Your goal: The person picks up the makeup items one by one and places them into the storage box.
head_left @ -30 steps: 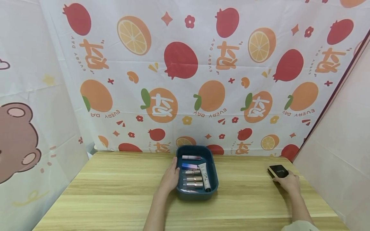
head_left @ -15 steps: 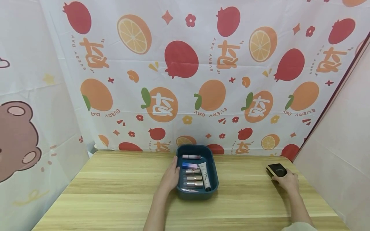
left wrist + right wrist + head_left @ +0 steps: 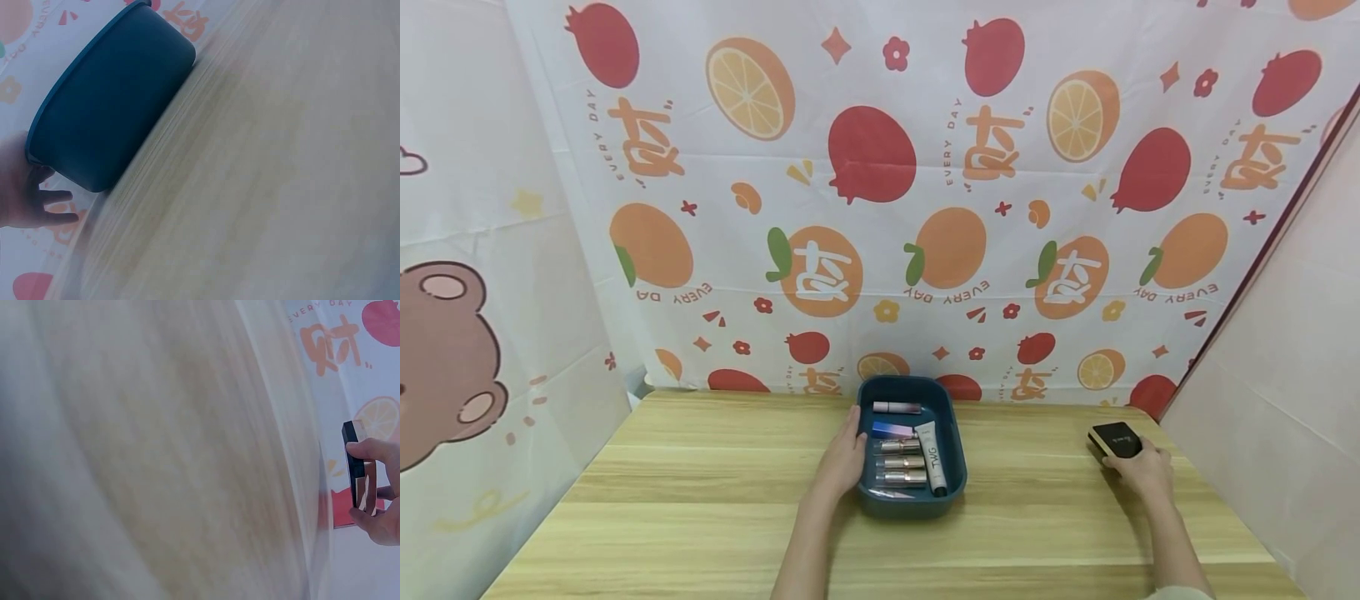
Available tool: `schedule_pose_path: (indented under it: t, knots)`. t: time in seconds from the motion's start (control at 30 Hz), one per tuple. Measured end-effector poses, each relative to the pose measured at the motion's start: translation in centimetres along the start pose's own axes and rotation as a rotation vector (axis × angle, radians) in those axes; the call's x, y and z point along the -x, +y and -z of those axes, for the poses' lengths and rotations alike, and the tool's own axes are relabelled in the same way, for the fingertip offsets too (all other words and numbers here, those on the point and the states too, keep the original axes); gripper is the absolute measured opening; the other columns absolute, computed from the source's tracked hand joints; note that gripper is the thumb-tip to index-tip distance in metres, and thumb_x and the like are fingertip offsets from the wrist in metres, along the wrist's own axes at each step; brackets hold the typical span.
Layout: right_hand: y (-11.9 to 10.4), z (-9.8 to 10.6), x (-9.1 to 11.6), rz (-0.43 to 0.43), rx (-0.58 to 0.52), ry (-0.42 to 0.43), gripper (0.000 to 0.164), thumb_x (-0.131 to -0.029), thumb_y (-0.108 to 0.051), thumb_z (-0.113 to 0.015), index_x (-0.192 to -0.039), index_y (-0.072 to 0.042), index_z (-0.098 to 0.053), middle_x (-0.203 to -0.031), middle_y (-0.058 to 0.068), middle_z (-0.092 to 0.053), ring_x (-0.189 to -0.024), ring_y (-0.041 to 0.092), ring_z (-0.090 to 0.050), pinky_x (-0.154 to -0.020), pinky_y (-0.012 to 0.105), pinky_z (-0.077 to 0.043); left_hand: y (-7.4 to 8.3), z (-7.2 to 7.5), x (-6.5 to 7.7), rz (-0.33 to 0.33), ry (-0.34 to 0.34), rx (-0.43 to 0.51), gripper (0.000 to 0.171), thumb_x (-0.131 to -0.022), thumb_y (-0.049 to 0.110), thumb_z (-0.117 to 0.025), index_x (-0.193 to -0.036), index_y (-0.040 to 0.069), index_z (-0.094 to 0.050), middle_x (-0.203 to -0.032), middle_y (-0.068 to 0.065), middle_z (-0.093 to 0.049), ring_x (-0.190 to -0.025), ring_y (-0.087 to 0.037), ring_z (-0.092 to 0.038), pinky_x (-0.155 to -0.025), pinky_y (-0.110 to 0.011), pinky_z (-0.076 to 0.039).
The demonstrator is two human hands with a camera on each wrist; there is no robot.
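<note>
My left hand [image 3: 842,457] rests against the left side of a dark teal bin [image 3: 912,510], its thumb at the rim. In the left wrist view, several of its fingers look straight and spread beside the bin's outer wall [image 3: 119,100]. Inside the bin lie a white tube marked TWG [image 3: 932,460], a blue-to-pink lipstick tube [image 3: 892,430], several metallic lipstick tubes [image 3: 900,462] and a pink-and-dark slim tube [image 3: 897,407]. Toward the table's right side, my right hand [image 3: 1144,473] grips a square black compact [image 3: 1116,439] with a pale side, thumb and fingers on its opposite edges.
A wood-grain table [image 3: 700,500] spreads beneath both hands. Behind it hangs a fruit-print cloth [image 3: 880,267], close to the bin's far end. Pale cloth walls stand at the left [image 3: 535,333] and right [image 3: 1277,375].
My right hand has shifted slightly to the left with the black compact in its grip. The left hand and the bin stay in place.
</note>
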State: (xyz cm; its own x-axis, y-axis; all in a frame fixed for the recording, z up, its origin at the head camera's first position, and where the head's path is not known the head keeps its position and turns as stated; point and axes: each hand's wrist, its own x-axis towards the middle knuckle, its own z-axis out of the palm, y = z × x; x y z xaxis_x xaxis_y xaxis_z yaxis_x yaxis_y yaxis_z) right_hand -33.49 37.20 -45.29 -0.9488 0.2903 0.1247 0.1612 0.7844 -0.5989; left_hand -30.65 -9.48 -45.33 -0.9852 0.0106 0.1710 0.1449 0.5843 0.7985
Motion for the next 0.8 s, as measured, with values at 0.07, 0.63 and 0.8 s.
schedule_pose_path:
  t: [0.07,0.63,0.8]
  knots:
    - [-0.2,0.0,0.1,0.004,-0.012,0.01,0.084,-0.077,-0.023,-0.069,-0.133,0.019,-0.022,-0.118,0.046,-0.025,-0.104,0.056,-0.031,-0.082,0.062,-0.033,0.0,0.0,0.0,-0.001,0.0,0.002,0.05,-0.098,0.011,-0.035,-0.144,-0.001,-0.02,-0.148,-0.018,-0.018,-0.134,-0.034,-0.019,-0.107,-0.047,-0.018]
    - [-0.9,-0.3,0.2,0.042,-0.02,0.023,0.085,-0.073,-0.02,-0.071,-0.132,0.02,-0.025,-0.122,0.047,-0.023,-0.103,0.056,-0.034,-0.08,0.062,-0.035,0.0,0.1,0.2,0.002,-0.001,0.008,0.049,-0.098,0.011,-0.034,-0.144,-0.002,-0.02,-0.148,-0.018,-0.018,-0.134,-0.034,-0.019,-0.106,-0.047,-0.018]
    - [-1.3,-0.2,0.5,0.061,-0.033,0.013,0.085,-0.075,-0.02,-0.071,-0.132,0.02,-0.024,-0.122,0.047,-0.023,-0.103,0.053,-0.033,-0.08,0.061,-0.036,0.1,0.1,0.2,0.003,-0.002,0.01,0.049,-0.098,0.011,-0.034,-0.144,-0.002,-0.02,-0.148,-0.018,-0.018,-0.134,-0.034,-0.018,-0.106,-0.047,-0.018]
